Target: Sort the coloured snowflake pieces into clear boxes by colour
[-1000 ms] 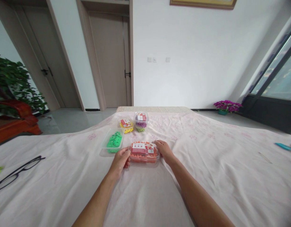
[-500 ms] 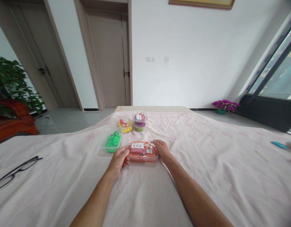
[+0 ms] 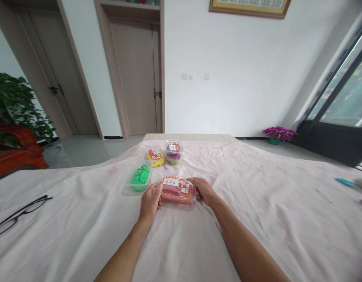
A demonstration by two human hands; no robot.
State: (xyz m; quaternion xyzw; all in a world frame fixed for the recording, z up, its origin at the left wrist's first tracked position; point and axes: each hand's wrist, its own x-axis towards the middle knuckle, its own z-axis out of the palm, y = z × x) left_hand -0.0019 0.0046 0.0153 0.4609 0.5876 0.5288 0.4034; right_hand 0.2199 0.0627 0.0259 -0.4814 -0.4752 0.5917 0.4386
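A clear plastic box of orange pieces (image 3: 177,191), lidded and labelled in red and white, rests on the cloth in front of me. My left hand (image 3: 151,200) grips its left end, thumb on the lid edge and fingers curled below. At the right end my right hand (image 3: 205,191) is closed on the box, with its fingers partly hidden. Just left of it stands an open clear tray of green pieces (image 3: 140,177). Behind are a labelled box of yellow pieces (image 3: 155,156) and a labelled box of purple pieces (image 3: 173,150), which has light green pieces beneath it.
A pale floral cloth (image 3: 257,219) with wrinkles covers the table. Black-framed glasses (image 3: 19,215) lie at the left. Over at the right are a blue object (image 3: 346,182) and a thin stick (image 3: 324,196). A wooden chair (image 3: 22,149) stands beyond the left edge.
The box of orange pieces has turned slightly, its right end coming nearer to me. Both hands have shifted their hold a little along its ends. The camera view has tilted up slightly.
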